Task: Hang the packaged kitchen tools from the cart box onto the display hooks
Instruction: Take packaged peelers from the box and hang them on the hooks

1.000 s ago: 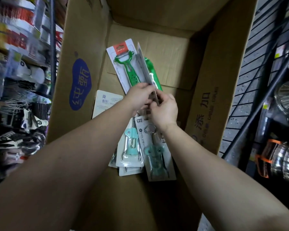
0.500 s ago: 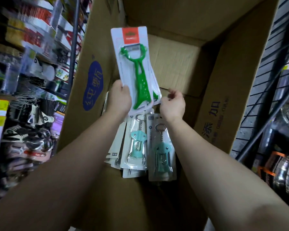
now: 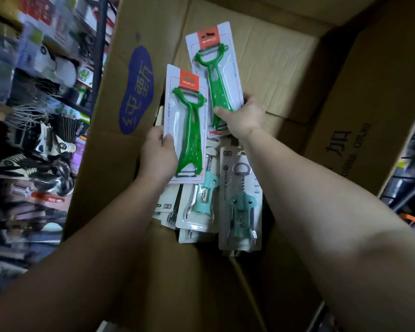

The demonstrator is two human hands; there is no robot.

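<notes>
Holding one carded green plastic peeler (image 3: pixel 187 130) in the left hand (image 3: pixel 158 155) and another (image 3: pixel 213 75) in the right hand (image 3: pixel 241 117), both above the brown cardboard box (image 3: pixel 285 68). Nothing hung yet; mint corkscrew packs (image 3: pixel 241 200) remain inside.

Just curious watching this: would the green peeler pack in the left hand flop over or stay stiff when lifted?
Probably stiff: the peeler pack stands straight though the left hand grips only its lower edge. Likely light, being thin card and plastic. The glossy blister may be slightly slippery.
</notes>
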